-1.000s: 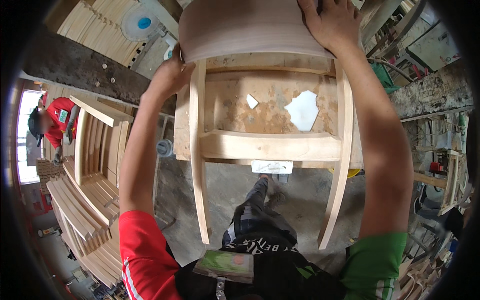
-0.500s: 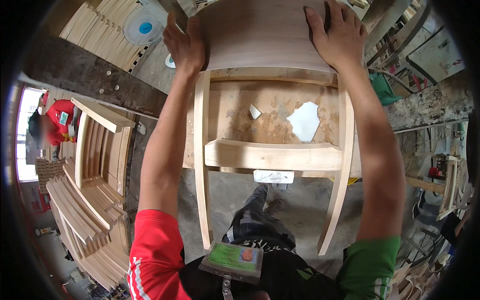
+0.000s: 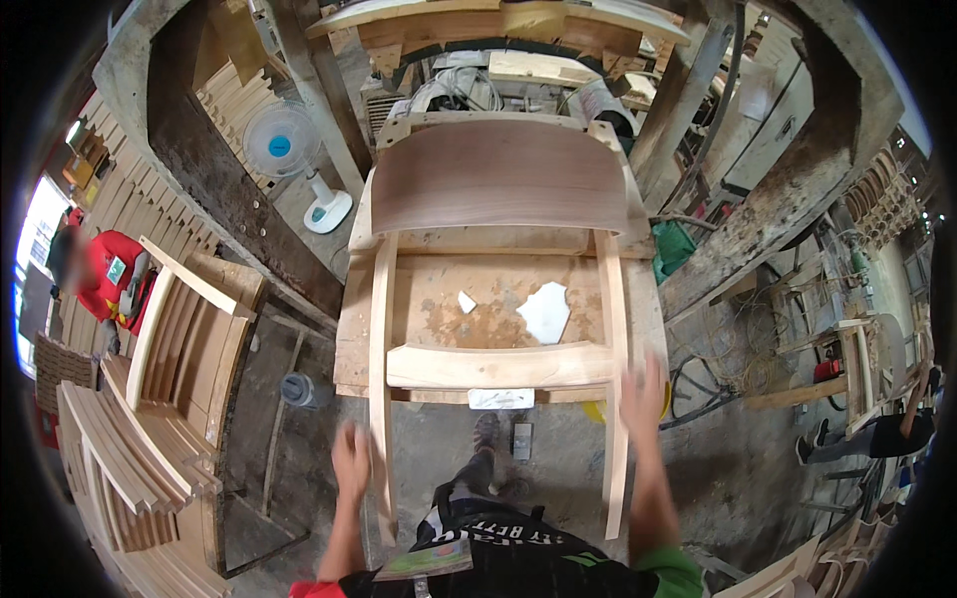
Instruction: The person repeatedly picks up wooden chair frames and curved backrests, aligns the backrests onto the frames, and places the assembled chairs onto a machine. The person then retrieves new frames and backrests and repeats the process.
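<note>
A pale wooden chair frame [image 3: 498, 367] lies on a stained workbench [image 3: 478, 284], its two long legs pointing toward me. Its curved brown backrest panel [image 3: 498, 179] is at the far end. My left hand [image 3: 351, 463] hovers just outside the left leg [image 3: 382, 478], its fingers loosely bent with nothing seen in them. Beside the right leg [image 3: 615, 458], my right hand [image 3: 643, 404] is open, fingers stretched forward and slightly blurred. Whether either hand touches a leg, I cannot tell. Between the legs on the bench lie a large white piece [image 3: 545, 314] and a small white scrap [image 3: 467, 301].
A white fan [image 3: 282, 145] stands at the far left, behind a thick worn beam [image 3: 199, 130]. Curved wooden parts [image 3: 130, 448] are stacked at left, near a person in red [image 3: 115, 274]. A grey bucket [image 3: 299, 391] sits on the floor; a green bag [image 3: 673, 249] hangs at right.
Both my hands have left the brown backrest panel and drawn back toward me, beside the legs. The view has shifted, showing more of the far side of the bench.
</note>
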Demonstrator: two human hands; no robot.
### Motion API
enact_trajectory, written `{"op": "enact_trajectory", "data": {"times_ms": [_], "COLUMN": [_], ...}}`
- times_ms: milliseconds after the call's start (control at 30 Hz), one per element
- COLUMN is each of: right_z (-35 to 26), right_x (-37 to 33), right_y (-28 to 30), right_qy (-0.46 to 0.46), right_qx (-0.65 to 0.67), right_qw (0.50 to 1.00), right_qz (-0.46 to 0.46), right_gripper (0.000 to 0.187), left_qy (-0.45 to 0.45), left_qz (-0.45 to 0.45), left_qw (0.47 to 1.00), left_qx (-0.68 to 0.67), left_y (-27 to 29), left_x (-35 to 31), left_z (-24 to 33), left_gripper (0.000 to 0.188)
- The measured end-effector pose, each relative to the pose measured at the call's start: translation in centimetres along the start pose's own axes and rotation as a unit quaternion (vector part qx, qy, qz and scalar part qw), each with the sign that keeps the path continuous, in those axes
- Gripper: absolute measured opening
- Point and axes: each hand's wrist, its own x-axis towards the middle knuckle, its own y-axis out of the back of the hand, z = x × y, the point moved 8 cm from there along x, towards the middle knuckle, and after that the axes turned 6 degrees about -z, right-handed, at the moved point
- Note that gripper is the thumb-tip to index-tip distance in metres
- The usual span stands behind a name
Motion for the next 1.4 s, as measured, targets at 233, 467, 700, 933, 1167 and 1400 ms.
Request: {"op": "enact_trajectory", "data": {"times_ms": [233, 467, 700, 933, 1167, 1400], "right_z": [11.1, 10.4, 12.3, 7.3, 3.7, 3.0], "right_x": [-30.5, -19.5, -8.8, -5.3, 0.6, 3.9], "right_y": [-1.6, -0.7, 0.2, -2.0, -3.5, -4.6], "right_qy": [-0.434, -0.358, -0.261, -0.336, -0.297, -0.308], "right_qx": [0.289, 0.204, 0.069, 0.169, 0.197, 0.184], "right_qw": [0.846, 0.909, 0.963, 0.922, 0.932, 0.932], "right_qz": [-0.110, -0.058, -0.022, -0.095, -0.064, -0.046], "right_gripper": [0.068, 0.074, 0.087, 0.076, 0.057, 0.050], "left_qy": [0.320, 0.260, 0.224, 0.205, 0.206, 0.208], "left_qz": [-0.185, -0.139, -0.179, -0.164, -0.168, -0.161], "left_qw": [0.918, 0.941, 0.949, 0.955, 0.950, 0.939], "left_qx": [-0.146, -0.164, -0.134, -0.139, -0.164, -0.222], "left_y": [-2.7, -4.6, -7.4, -6.5, -8.1, -9.2], "left_x": [-14.8, -8.5, -2.3, 3.7, 12.0, 14.9], "left_z": [-7.2, -3.4, 3.3, 3.8, 5.0, 4.8], "left_gripper": [0.084, 0.080, 0.077, 0.073, 0.071, 0.071]}}
